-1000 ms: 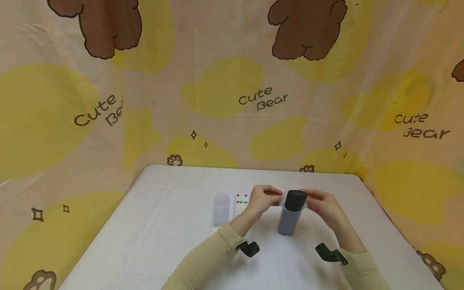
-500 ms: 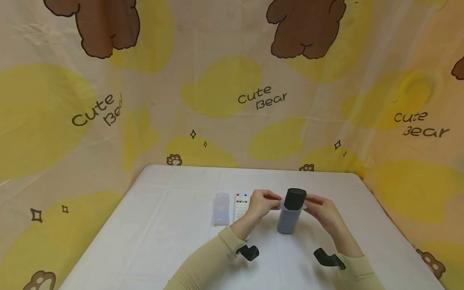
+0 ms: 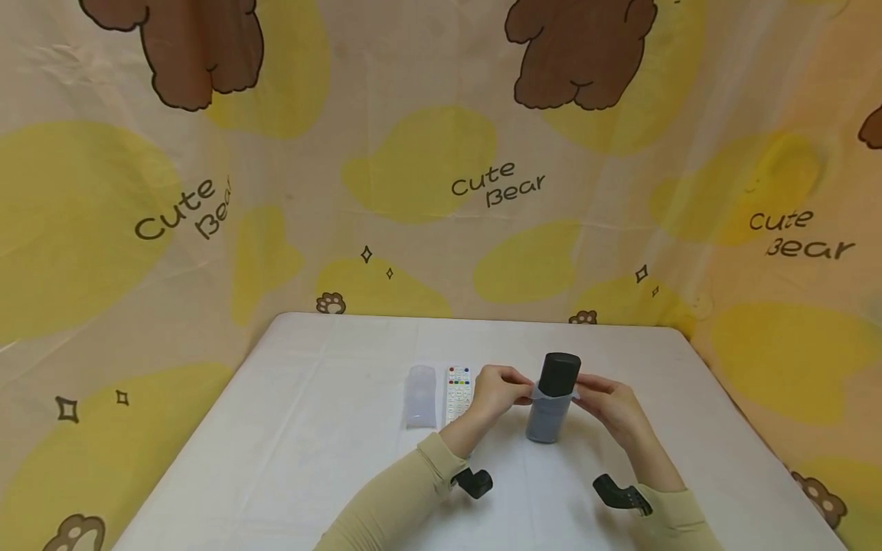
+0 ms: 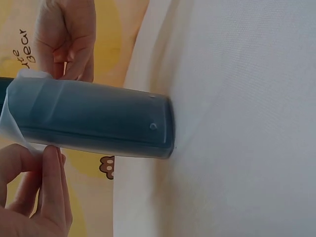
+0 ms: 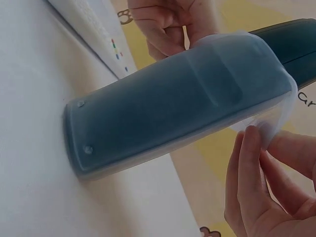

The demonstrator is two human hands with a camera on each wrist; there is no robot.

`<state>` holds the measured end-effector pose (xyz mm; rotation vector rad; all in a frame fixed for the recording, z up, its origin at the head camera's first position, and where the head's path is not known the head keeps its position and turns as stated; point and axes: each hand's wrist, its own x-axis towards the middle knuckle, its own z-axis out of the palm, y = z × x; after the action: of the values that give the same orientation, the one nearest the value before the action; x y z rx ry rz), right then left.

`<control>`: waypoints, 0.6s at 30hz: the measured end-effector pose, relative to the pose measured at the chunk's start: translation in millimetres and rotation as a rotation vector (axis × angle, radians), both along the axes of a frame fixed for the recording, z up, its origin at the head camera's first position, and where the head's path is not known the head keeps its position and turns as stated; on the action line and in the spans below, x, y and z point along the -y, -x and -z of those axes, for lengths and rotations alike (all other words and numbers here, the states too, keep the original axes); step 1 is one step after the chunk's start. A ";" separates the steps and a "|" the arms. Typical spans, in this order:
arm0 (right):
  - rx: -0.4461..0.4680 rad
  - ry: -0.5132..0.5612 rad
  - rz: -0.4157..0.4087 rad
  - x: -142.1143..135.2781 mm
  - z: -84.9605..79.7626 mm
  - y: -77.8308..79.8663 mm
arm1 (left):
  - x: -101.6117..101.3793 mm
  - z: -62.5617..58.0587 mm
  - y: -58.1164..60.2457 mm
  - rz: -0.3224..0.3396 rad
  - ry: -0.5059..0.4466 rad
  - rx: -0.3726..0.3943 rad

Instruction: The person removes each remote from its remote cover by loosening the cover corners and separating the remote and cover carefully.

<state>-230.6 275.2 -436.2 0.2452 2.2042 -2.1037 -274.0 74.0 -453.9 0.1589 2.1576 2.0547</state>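
Observation:
A black remote control [image 3: 560,373] stands upright and slightly tilted on the table, its lower part inside a translucent soft cover [image 3: 549,419]. Its dark top sticks out above the cover's rim. My left hand [image 3: 498,392] pinches the rim at the left side between thumb and fingers. On the opposite side, my right hand [image 3: 612,405] pinches the rim as well. Seen from the left wrist, the cover [image 4: 94,113] is folded outward at its mouth. In the right wrist view, the remote's dark end [image 5: 291,49] emerges from the loose rim. The remote's buttons are not visible.
A white remote control [image 3: 458,390] with coloured buttons lies left of my left hand, partly hidden by it. Beside it lies another translucent cover [image 3: 421,398]. The white table [image 3: 310,428] ends at a printed cloth backdrop [image 3: 413,229].
Both hands have moved slightly down along the remote, still pinching the cover's rim. The flared rim has drawn in closer, and a little more of the black top shows.

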 end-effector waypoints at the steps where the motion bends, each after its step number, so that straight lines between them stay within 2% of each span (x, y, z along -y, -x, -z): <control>1: 0.004 0.004 0.001 0.4 -0.1 -0.1 | 0.0 0.5 0.0 0.000 -0.002 0.001; 9: 0.033 -0.026 0.001 2.0 1.7 -0.8 | 1.4 2.8 -0.5 -0.002 0.035 -0.019; 18: 0.060 -0.026 -0.018 0.7 16.7 -2.9 | 2.6 7.7 -3.4 -0.004 0.084 -0.015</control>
<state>-227.7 274.6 -452.8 0.2852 2.1922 -2.0326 -270.6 71.4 -461.6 0.1601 2.2502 1.9673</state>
